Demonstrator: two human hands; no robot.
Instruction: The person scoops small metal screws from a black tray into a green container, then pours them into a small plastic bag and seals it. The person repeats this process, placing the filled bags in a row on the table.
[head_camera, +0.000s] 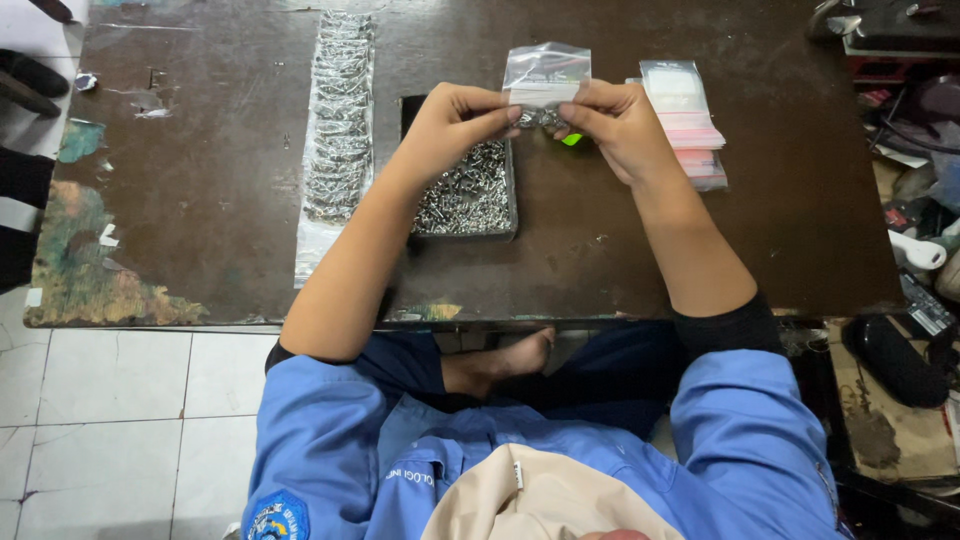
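My left hand (455, 118) and my right hand (615, 120) both pinch a small clear plastic bag (545, 75) that holds a few metal screws at its bottom. The bag hangs upright above the far end of a dark tray (465, 190) full of loose silver screws. To the right of my right hand lies a stack of empty clear bags with red strips (685, 120). A small green item (571, 140) shows just under my right hand.
A long row of filled screw bags (340, 110) lies along the left of the worn dark table (200, 200). Cluttered tools and cables sit at the right edge (915, 250). White floor tiles (110, 400) are at lower left.
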